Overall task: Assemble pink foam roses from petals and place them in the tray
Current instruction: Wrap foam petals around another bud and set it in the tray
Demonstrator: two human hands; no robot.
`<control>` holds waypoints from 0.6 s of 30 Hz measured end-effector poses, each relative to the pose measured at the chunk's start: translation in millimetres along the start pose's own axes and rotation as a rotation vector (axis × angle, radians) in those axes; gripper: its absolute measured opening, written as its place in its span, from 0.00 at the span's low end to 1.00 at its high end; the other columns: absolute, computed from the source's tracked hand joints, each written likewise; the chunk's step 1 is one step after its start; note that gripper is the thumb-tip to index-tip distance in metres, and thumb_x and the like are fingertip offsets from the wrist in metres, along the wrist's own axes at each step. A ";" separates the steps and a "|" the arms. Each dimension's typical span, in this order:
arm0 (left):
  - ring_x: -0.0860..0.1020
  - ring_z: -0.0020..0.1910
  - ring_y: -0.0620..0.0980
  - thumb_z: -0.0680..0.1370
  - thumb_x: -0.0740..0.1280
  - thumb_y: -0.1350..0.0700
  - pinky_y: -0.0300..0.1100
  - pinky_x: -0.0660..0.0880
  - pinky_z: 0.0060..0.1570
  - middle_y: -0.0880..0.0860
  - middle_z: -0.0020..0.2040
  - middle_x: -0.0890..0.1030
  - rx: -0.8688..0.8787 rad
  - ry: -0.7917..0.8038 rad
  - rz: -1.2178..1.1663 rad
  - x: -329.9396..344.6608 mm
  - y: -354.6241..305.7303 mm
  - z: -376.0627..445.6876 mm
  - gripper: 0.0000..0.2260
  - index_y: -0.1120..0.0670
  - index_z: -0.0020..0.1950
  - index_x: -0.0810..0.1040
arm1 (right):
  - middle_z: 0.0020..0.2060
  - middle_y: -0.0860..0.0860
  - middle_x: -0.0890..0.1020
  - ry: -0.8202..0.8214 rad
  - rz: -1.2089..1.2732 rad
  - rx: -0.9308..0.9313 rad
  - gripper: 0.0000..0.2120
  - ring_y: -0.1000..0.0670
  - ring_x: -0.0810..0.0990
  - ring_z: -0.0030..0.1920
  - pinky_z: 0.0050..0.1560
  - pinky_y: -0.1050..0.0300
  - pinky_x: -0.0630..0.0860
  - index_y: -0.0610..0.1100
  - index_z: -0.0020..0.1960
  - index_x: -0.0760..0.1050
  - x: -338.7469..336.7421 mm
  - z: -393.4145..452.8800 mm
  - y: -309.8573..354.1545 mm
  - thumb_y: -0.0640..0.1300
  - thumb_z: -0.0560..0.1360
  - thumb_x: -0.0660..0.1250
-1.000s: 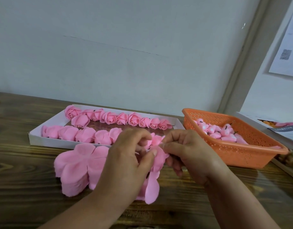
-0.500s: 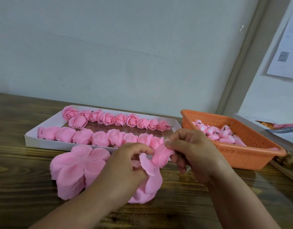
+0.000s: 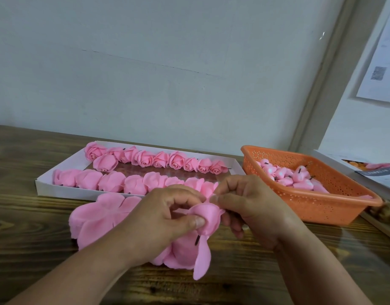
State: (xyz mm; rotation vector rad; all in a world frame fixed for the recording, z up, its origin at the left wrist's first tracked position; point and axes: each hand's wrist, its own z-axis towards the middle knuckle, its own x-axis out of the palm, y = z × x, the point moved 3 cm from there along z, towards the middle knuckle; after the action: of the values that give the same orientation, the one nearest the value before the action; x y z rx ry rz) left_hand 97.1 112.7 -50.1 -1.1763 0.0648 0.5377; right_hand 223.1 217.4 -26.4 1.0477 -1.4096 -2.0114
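Inspecting the grip first: my left hand (image 3: 161,219) pinches the half-wrapped rose (image 3: 208,219) between thumb and curled fingers, and my right hand (image 3: 249,205) pinches its top edge from three o'clock, so both hands are grasping the same bud above the table (image 3: 24,216). Its dark stem (image 3: 197,239) points down toward six o'clock, which I take as the long axis, with a loose petal (image 3: 203,260) hanging below it not yet wrapped. The tray (image 3: 57,188) lies at twelve o'clock from the grip, near, and roughly equally reachable by either hand. It holds two rows of finished roses (image 3: 158,160). The orange basket (image 3: 317,203) at two o'clock contains small pink buds on stems. A stack of flat petal sheets (image 3: 97,216) sits at nine o'clock, touching my left hand.
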 end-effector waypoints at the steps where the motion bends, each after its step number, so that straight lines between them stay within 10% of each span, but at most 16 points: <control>1: 0.79 0.53 0.37 0.71 0.73 0.64 0.30 0.73 0.52 0.39 0.50 0.82 -0.020 0.026 -0.038 -0.4 2.1 0.5 0.13 0.44 0.42 0.84 | 0.20 0.46 0.74 -0.005 0.005 -0.001 0.09 0.52 0.67 0.17 0.18 0.64 0.64 0.38 0.36 0.75 -0.1 0.1 0.0 0.32 0.74 0.65; 6: 0.77 0.61 0.40 0.65 0.71 0.53 0.40 0.73 0.60 0.43 0.55 0.83 -0.112 0.114 -0.237 2.3 7.7 0.9 0.08 0.49 0.42 0.87 | 0.21 0.45 0.75 0.001 0.024 0.003 0.10 0.52 0.67 0.17 0.18 0.65 0.65 0.40 0.34 0.75 -0.1 0.7 -1.2 0.32 0.74 0.65; 18: 0.79 0.37 0.39 0.72 0.72 0.63 0.29 0.75 0.39 0.44 0.38 0.83 -0.065 -0.242 -0.129 9.0 11.1 -1.5 0.08 0.50 0.40 0.82 | 0.21 0.45 0.75 -0.027 0.032 0.003 0.07 0.51 0.67 0.17 0.18 0.65 0.64 0.37 0.36 0.74 5.7 1.1 -1.6 0.32 0.74 0.64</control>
State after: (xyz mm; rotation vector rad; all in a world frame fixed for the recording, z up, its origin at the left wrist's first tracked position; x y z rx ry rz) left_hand 100.5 117.7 -63.1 -1.1624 -0.2360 0.5669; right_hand 218.9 214.4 -29.5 0.9961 -1.4346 -2.0081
